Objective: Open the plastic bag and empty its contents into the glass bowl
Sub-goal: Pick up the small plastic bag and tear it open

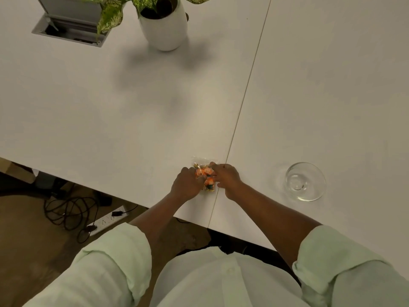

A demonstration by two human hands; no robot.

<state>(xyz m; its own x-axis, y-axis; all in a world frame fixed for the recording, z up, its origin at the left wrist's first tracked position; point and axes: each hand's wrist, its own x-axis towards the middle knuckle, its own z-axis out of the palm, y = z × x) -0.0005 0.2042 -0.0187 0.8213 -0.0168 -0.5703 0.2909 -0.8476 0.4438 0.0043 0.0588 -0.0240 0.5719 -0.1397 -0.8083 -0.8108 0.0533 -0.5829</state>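
A small clear plastic bag (204,171) with orange and dark wrapped sweets inside lies on the white table near its front edge. My left hand (187,183) grips the bag's left side with curled fingers. My right hand (225,175) grips its right side, fingers bent over the plastic. The far end of the bag sticks out flat beyond my fingers. An empty glass bowl (318,173) stands on the table to the right of my right hand, about a hand's width away.
A potted plant in a white pot (164,29) stands at the far side of the table (132,107). A metal cable hatch (70,25) is open at the far left. Cables and a power strip (106,220) lie on the floor below left.
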